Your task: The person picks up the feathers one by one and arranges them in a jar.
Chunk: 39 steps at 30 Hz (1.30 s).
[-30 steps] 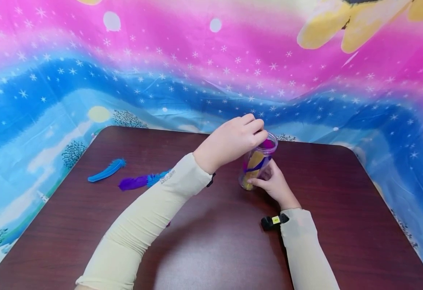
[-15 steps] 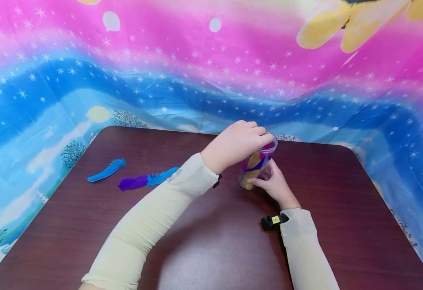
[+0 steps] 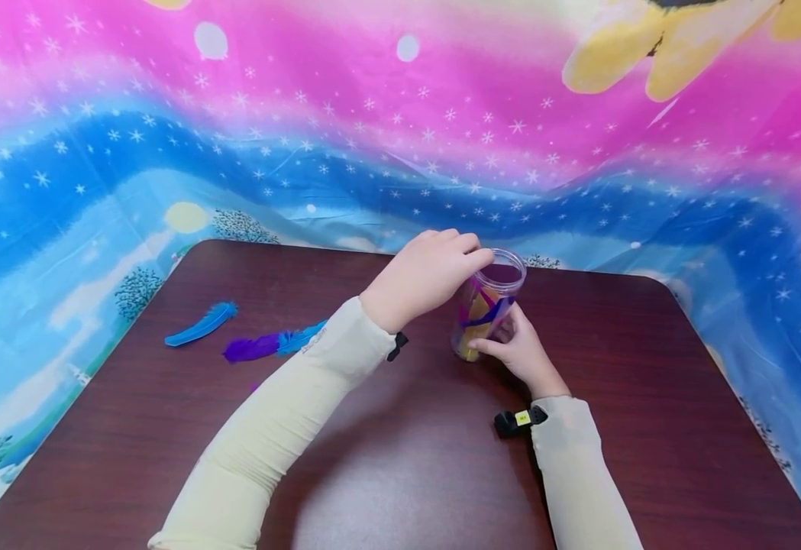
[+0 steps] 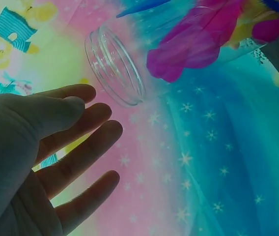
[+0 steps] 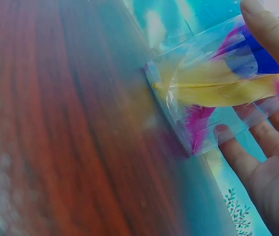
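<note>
A clear plastic jar point(image 3: 501, 294) without a lid stands on the table, with yellow, magenta and blue feathers inside. Its threaded rim point(image 4: 115, 66) shows sideways in the left wrist view, and a magenta feather point(image 4: 193, 44) lies below it within the jar. My right hand point(image 3: 520, 347) grips the jar low on its side, thumb in front. In the right wrist view a yellow feather point(image 5: 218, 88) shows through the wall by the jar's base. Beside the mouth, my left hand point(image 3: 421, 279) has its fingers spread and holds nothing.
On the dark wooden table point(image 3: 400, 473), a blue feather point(image 3: 202, 324) lies at the left. Nearer the left sleeve are a purple feather point(image 3: 252, 347) and another blue feather point(image 3: 300, 338), partly hidden. A printed cloth point(image 3: 345, 114) hangs behind the table.
My left hand came right over the jar's mouth, then drew back left off it. The magenta feather at the mouth now sits lower inside. My right hand stays put.
</note>
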{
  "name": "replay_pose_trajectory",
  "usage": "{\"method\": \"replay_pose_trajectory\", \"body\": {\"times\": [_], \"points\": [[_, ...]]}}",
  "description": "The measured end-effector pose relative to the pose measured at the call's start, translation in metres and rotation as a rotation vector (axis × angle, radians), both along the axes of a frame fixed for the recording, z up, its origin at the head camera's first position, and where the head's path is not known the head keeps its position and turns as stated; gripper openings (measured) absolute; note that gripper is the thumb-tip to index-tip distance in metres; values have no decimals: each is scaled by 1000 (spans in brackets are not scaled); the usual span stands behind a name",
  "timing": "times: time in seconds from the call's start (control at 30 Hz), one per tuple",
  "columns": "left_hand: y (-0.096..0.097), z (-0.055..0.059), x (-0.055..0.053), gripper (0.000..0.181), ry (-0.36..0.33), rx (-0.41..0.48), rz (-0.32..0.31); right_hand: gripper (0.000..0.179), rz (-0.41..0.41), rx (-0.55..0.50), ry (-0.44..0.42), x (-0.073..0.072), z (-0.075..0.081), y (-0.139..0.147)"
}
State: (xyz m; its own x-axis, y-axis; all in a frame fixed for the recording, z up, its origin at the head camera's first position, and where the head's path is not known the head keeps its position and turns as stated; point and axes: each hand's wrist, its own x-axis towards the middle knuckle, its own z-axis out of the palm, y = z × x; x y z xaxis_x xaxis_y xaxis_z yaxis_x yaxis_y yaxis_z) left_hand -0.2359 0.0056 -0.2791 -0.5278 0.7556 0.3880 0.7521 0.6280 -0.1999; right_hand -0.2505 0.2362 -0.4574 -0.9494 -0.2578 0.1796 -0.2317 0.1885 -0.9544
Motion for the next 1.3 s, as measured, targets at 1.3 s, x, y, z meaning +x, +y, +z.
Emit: {"method": "replay_pose_trajectory", "body": {"times": [1.3], "points": [[-53, -69, -10, 22, -302, 52, 279, 84, -36, 45, -27, -1, 0, 1]]}}
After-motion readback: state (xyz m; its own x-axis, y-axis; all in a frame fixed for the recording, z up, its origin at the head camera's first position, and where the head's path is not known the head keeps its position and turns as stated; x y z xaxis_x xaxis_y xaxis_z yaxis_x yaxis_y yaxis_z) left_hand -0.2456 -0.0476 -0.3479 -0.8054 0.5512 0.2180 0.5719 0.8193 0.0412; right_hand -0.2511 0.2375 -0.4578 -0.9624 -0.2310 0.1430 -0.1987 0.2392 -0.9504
